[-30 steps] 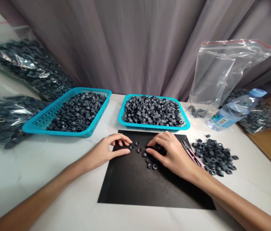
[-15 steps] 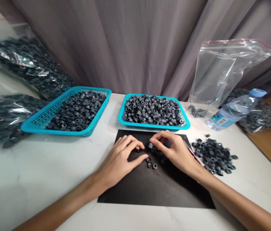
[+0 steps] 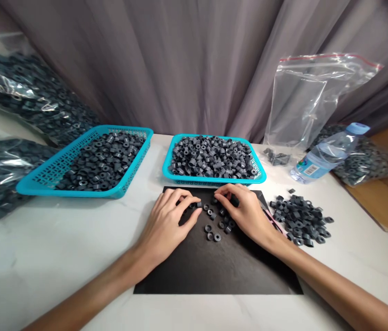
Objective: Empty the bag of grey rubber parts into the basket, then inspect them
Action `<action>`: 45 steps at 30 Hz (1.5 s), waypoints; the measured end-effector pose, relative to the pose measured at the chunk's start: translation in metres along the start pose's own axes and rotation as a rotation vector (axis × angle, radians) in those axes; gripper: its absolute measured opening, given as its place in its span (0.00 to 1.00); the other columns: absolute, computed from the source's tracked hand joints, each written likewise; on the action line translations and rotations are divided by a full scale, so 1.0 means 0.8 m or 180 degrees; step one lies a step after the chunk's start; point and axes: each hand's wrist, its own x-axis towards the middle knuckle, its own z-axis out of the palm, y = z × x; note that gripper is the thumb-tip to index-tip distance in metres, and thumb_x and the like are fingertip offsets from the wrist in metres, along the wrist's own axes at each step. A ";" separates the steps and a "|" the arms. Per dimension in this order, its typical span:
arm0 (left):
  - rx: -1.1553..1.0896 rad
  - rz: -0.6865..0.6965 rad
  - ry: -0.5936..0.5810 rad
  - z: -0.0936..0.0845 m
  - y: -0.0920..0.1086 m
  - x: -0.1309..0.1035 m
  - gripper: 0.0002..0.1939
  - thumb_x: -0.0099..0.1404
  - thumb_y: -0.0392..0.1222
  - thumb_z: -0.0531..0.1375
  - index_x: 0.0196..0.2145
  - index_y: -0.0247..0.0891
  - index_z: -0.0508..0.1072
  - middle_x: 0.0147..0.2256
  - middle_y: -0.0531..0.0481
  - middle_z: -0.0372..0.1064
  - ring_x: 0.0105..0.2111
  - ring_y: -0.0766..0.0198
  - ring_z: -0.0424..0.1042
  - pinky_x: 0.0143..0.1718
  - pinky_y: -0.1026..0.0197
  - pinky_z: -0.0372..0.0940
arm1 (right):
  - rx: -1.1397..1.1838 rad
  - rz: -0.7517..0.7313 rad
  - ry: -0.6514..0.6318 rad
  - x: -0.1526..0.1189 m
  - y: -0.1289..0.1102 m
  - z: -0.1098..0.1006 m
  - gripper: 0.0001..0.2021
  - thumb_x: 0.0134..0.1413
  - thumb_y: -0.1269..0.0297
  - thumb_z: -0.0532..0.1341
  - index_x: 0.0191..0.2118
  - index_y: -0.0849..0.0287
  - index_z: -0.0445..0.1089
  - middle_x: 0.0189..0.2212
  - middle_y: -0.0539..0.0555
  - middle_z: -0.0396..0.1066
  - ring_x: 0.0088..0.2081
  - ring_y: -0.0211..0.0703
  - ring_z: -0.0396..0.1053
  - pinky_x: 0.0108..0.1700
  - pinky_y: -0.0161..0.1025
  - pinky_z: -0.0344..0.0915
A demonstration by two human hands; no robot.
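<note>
My left hand point(image 3: 169, 218) is over the left part of a black mat point(image 3: 221, 271), with a small grey plastic ring point(image 3: 199, 205) between thumb and index fingertip. More dark rings show partly under its fingers. My right hand point(image 3: 245, 211) rests at the mat's right side, thumb and index finger pinched together at a dark ring point(image 3: 213, 199), mostly in shadow. Between the hands and below them, several loose rings point(image 3: 210, 236) lie on the mat, some with the open side up. Part of a pink-edged object point(image 3: 276, 223) shows beside my right wrist.
Behind the mat stands a blue basket point(image 3: 214, 180) full of rings; another blue basket point(image 3: 73, 191) is to its left. A heap of rings point(image 3: 302, 220) lies right, near a water bottle point(image 3: 328, 151) and an upright clear bag point(image 3: 293, 110). Filled bags point(image 3: 4, 170) are far left.
My left hand has closed its thumb and index finger on a ring. My right hand has moved slightly away, up the mat, uncovering more rings. The whole view has shifted a little.
</note>
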 end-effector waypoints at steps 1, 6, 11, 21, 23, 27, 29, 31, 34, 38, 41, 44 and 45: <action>-0.0051 -0.0014 -0.0049 0.000 -0.001 0.002 0.08 0.72 0.41 0.59 0.46 0.41 0.77 0.45 0.48 0.74 0.46 0.54 0.70 0.50 0.50 0.63 | -0.0053 -0.0016 -0.0002 0.000 0.001 0.000 0.05 0.67 0.64 0.61 0.40 0.55 0.74 0.36 0.53 0.78 0.38 0.48 0.72 0.44 0.45 0.66; -0.0570 -0.0096 -0.0323 0.001 -0.009 0.015 0.07 0.73 0.39 0.57 0.42 0.42 0.77 0.43 0.50 0.75 0.47 0.57 0.71 0.52 0.53 0.63 | -0.0006 -0.0067 -0.0113 0.003 0.007 0.002 0.05 0.66 0.64 0.62 0.37 0.55 0.74 0.37 0.52 0.77 0.37 0.45 0.71 0.42 0.42 0.65; -0.0663 -0.0079 -0.0286 0.005 -0.011 0.019 0.05 0.72 0.38 0.59 0.39 0.41 0.75 0.41 0.52 0.76 0.46 0.58 0.72 0.52 0.54 0.63 | -0.0109 0.0039 -0.0260 0.005 0.008 -0.007 0.08 0.67 0.58 0.62 0.39 0.55 0.75 0.35 0.51 0.77 0.36 0.43 0.71 0.39 0.40 0.64; -0.0831 -0.0229 0.0017 0.010 -0.015 0.020 0.05 0.70 0.36 0.61 0.42 0.43 0.76 0.42 0.55 0.77 0.45 0.61 0.74 0.50 0.58 0.65 | 0.0196 0.0618 -0.1324 0.012 0.013 -0.035 0.05 0.62 0.62 0.64 0.37 0.57 0.74 0.32 0.50 0.75 0.34 0.41 0.70 0.37 0.37 0.63; -0.0723 -0.0144 0.0026 0.011 -0.015 0.021 0.05 0.69 0.36 0.62 0.41 0.42 0.77 0.41 0.54 0.78 0.45 0.61 0.74 0.50 0.57 0.65 | 0.0251 0.0622 -0.1278 0.012 0.011 -0.034 0.05 0.62 0.64 0.64 0.36 0.57 0.75 0.31 0.50 0.75 0.33 0.40 0.69 0.35 0.36 0.61; -0.0582 0.0052 -0.0026 0.011 -0.015 0.025 0.04 0.70 0.37 0.62 0.40 0.42 0.78 0.40 0.54 0.79 0.44 0.60 0.73 0.51 0.55 0.63 | 0.0377 0.0536 -0.1112 0.012 0.006 -0.026 0.07 0.63 0.62 0.63 0.35 0.58 0.75 0.30 0.50 0.74 0.32 0.39 0.68 0.34 0.36 0.60; -0.0603 0.0091 -0.0061 0.010 -0.013 0.026 0.04 0.70 0.39 0.62 0.41 0.42 0.78 0.40 0.54 0.78 0.44 0.59 0.72 0.51 0.54 0.63 | 0.0445 0.0462 -0.1022 0.012 0.005 -0.024 0.10 0.65 0.58 0.63 0.36 0.59 0.75 0.31 0.51 0.75 0.32 0.40 0.69 0.36 0.37 0.61; -0.0649 0.0126 -0.0039 0.007 -0.010 0.026 0.06 0.70 0.41 0.62 0.43 0.42 0.78 0.41 0.52 0.77 0.45 0.59 0.72 0.52 0.53 0.62 | 0.0532 0.0425 -0.0935 0.012 0.005 -0.026 0.12 0.66 0.54 0.62 0.38 0.58 0.75 0.32 0.51 0.75 0.34 0.40 0.69 0.37 0.38 0.62; -0.0588 0.0304 0.0017 0.002 -0.004 0.021 0.10 0.69 0.42 0.63 0.47 0.41 0.77 0.43 0.49 0.73 0.46 0.57 0.70 0.52 0.52 0.62 | 0.0710 0.0558 -0.1139 0.011 0.008 -0.036 0.16 0.63 0.49 0.64 0.43 0.59 0.73 0.35 0.51 0.74 0.36 0.41 0.69 0.38 0.38 0.63; -0.0368 0.0654 -0.0021 0.002 0.004 0.013 0.08 0.69 0.40 0.62 0.45 0.40 0.78 0.42 0.48 0.70 0.45 0.57 0.68 0.50 0.52 0.61 | 0.0684 0.0702 -0.1619 0.012 0.014 -0.053 0.19 0.58 0.47 0.67 0.40 0.60 0.73 0.35 0.52 0.73 0.36 0.42 0.68 0.39 0.39 0.64; -0.0246 0.0805 -0.0117 0.005 0.008 0.009 0.08 0.70 0.41 0.62 0.46 0.41 0.78 0.41 0.48 0.70 0.44 0.57 0.67 0.47 0.53 0.61 | 0.0644 0.0674 -0.1841 0.014 0.015 -0.060 0.18 0.59 0.47 0.66 0.36 0.60 0.74 0.33 0.52 0.74 0.34 0.42 0.67 0.38 0.39 0.63; -0.0179 0.0955 -0.0261 0.007 0.011 0.007 0.09 0.72 0.41 0.61 0.47 0.42 0.78 0.41 0.49 0.70 0.44 0.57 0.67 0.45 0.54 0.59 | 0.0690 0.0613 -0.1814 0.014 0.011 -0.062 0.18 0.60 0.47 0.66 0.35 0.60 0.75 0.32 0.52 0.74 0.35 0.42 0.68 0.38 0.39 0.63; -0.0174 0.0985 -0.0280 0.007 0.011 0.007 0.09 0.72 0.40 0.61 0.48 0.42 0.78 0.41 0.49 0.70 0.44 0.58 0.67 0.45 0.54 0.59 | 0.0722 0.0580 -0.1779 0.014 0.010 -0.062 0.18 0.59 0.47 0.66 0.34 0.60 0.75 0.32 0.52 0.74 0.35 0.42 0.69 0.39 0.39 0.64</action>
